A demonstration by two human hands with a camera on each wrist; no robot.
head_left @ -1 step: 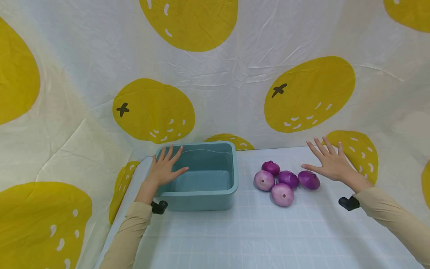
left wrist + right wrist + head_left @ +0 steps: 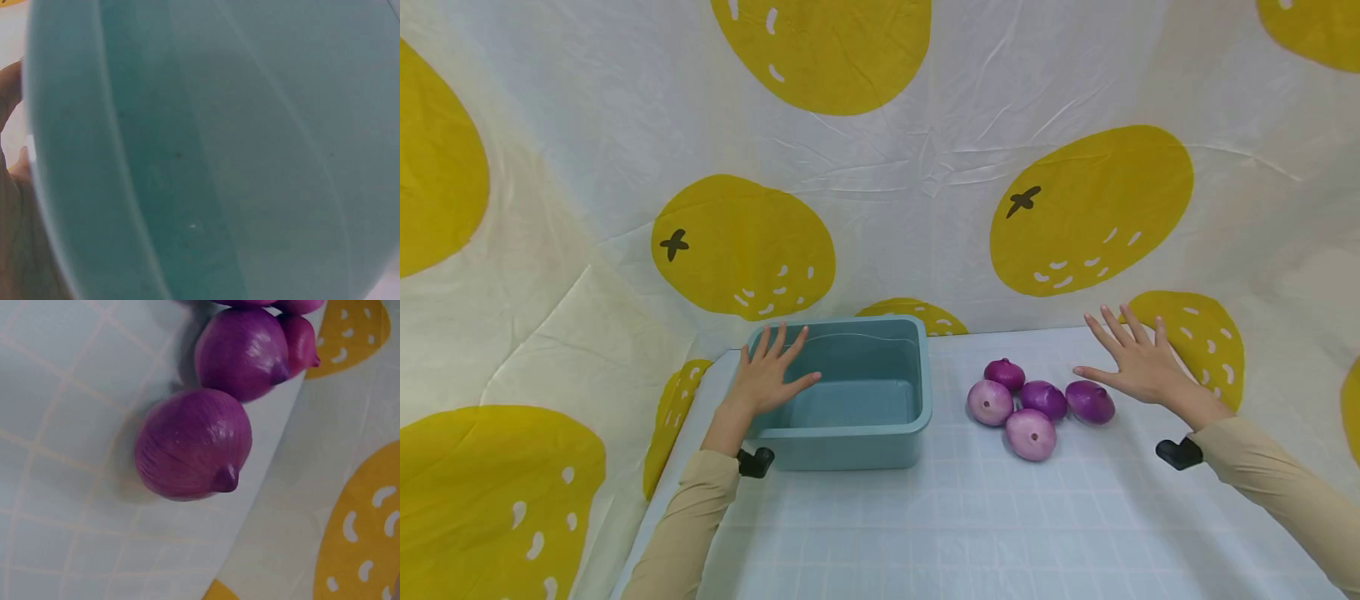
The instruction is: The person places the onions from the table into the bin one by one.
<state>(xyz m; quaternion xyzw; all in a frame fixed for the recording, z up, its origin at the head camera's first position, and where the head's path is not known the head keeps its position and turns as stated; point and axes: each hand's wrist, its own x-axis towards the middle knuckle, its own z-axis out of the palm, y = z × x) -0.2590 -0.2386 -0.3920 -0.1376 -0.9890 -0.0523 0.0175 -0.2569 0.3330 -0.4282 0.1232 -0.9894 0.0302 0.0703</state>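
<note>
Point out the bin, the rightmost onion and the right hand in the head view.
Bin (image 2: 842, 451): head view, near outer wall.
Rightmost onion (image 2: 1088, 403): head view, purple skin.
Right hand (image 2: 1141, 367): head view, back of hand.

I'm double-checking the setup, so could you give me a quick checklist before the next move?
1. Left grip holding nothing: ok, fingers spread.
2. Right grip holding nothing: ok, fingers spread.
3. Bin upright and uncovered: ok.
4. Bin empty throughout: cannot tell; the visible inside is bare, but the left hand hides part.
5. Onions outside the bin: ok, five grouped on the tablecloth to its right.
6. Left hand clear of the bin: cannot tell.
</note>
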